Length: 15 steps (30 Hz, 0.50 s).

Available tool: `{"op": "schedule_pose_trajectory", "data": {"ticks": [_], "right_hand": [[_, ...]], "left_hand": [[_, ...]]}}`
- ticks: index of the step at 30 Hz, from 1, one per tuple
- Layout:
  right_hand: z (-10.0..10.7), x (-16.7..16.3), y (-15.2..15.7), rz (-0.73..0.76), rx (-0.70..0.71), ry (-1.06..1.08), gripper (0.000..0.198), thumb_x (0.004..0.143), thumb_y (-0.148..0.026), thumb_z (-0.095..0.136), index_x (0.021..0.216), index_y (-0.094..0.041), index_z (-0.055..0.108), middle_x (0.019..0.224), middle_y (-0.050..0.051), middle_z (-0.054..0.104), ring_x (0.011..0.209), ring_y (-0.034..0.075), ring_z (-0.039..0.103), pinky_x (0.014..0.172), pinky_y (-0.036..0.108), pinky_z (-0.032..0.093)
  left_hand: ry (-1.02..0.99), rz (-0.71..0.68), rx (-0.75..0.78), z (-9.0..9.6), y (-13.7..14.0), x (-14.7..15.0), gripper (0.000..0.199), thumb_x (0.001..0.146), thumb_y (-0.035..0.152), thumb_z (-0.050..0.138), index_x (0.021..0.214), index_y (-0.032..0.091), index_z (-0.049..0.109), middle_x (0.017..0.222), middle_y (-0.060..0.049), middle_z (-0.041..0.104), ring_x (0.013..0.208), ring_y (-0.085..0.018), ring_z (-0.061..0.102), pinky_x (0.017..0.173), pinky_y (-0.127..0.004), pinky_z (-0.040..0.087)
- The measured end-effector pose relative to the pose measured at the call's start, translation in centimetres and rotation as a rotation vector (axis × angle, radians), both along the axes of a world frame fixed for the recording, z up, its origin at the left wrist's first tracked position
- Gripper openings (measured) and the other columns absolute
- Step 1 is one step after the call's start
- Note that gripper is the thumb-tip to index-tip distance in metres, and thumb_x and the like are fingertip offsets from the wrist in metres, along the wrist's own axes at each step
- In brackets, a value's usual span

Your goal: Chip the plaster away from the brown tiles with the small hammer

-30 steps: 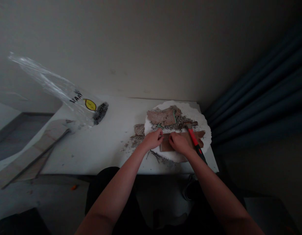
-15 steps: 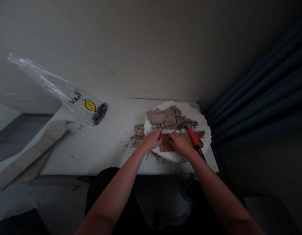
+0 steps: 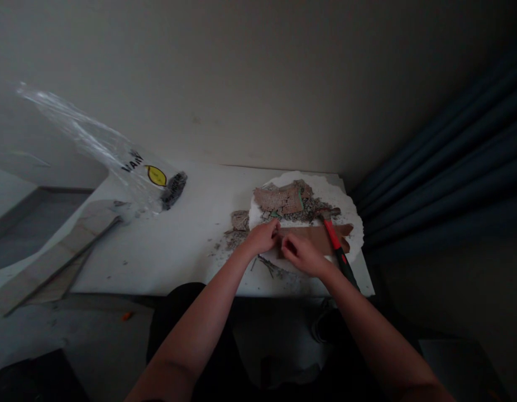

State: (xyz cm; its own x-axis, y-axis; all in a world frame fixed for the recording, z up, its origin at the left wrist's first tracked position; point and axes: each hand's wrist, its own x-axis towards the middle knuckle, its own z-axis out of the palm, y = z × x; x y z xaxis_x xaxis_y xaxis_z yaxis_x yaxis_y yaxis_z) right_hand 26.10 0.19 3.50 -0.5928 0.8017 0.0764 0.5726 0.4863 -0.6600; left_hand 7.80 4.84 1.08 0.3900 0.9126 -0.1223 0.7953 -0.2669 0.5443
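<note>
My left hand [image 3: 264,237] is closed in a pinch at the left end of a flat brown board [image 3: 322,239]. Just right of it, over the same board, my right hand [image 3: 304,254] has its fingers curled together. Whatever the fingertips hold is too small and dark to make out. Across the board's right part lies a hammer [image 3: 333,235] with a red and black handle, its head pointing away from me. Under everything is a white, ragged-edged sheet [image 3: 354,215]. Behind my hands, a cracked brownish slab [image 3: 279,199] rests among grey crumbled bits [image 3: 306,211].
A clear plastic bag [image 3: 135,173] with a yellow print and dark contents stands on the white table [image 3: 200,223]. Plank-like pieces [image 3: 70,254] overhang the table's left end. Thin sticks [image 3: 267,266] lie near the front edge. Dark curtains [image 3: 451,156] hang at the right.
My right hand has turned and shifted slightly left and toward me, its fingers now more curled beside the left hand. My left hand stays almost in place.
</note>
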Motion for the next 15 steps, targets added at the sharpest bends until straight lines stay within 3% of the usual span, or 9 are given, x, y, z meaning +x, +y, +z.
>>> {"op": "schedule_pose_trajectory", "data": {"ticks": [2,4,9,12,15], "right_hand": [[-0.5,-0.9,-1.3,0.199,-0.118,0.005,0.004,0.089,-0.017,0.051,0.087,-0.018,0.054,0.076,0.000,0.059,0.067,0.013,0.053,0.062,0.023,0.037],[-1.1,-1.9,-2.3,0.262,-0.127,-0.038,0.003,0.086,-0.016,0.055,0.086,-0.018,0.057,0.075,0.000,0.061,0.067,0.013,0.054,0.061,0.023,0.036],[-1.7,-2.3,-2.1,0.003,-0.013,-0.021,0.019,0.090,-0.020,0.055,0.109,-0.018,0.058,0.081,0.003,0.067,0.068,0.016,0.059,0.063,0.025,0.038],[-1.3,-0.4,-0.2,-0.192,0.055,0.097,0.014,0.094,-0.020,0.050,0.105,-0.019,0.058,0.088,0.005,0.069,0.073,0.017,0.062,0.066,0.026,0.041],[-1.3,1.7,1.7,-0.332,0.133,0.077,0.008,0.091,-0.018,0.052,0.094,-0.019,0.059,0.077,0.003,0.065,0.070,0.018,0.060,0.066,0.027,0.041]], "left_hand": [[-0.003,-0.002,0.002,0.0,0.0,0.0,0.023,0.088,0.033,0.047,0.106,0.022,0.054,0.081,-0.004,0.067,0.074,-0.020,0.061,0.065,-0.030,0.039],[0.000,0.001,0.011,0.1,0.0,0.0,0.023,0.087,0.033,0.048,0.106,0.022,0.053,0.081,-0.003,0.067,0.072,-0.019,0.061,0.064,-0.030,0.038],[0.018,0.024,-0.032,0.2,0.0,0.1,0.023,0.087,0.034,0.048,0.106,0.022,0.054,0.081,-0.003,0.067,0.071,-0.018,0.061,0.063,-0.029,0.037],[0.023,0.014,-0.006,0.1,0.0,0.1,0.024,0.086,0.033,0.048,0.107,0.022,0.054,0.083,-0.004,0.068,0.074,-0.019,0.061,0.063,-0.029,0.037],[0.035,0.011,0.024,-0.1,0.0,0.2,0.025,0.086,0.032,0.047,0.108,0.021,0.054,0.086,-0.005,0.068,0.076,-0.019,0.062,0.064,-0.030,0.038]]}}
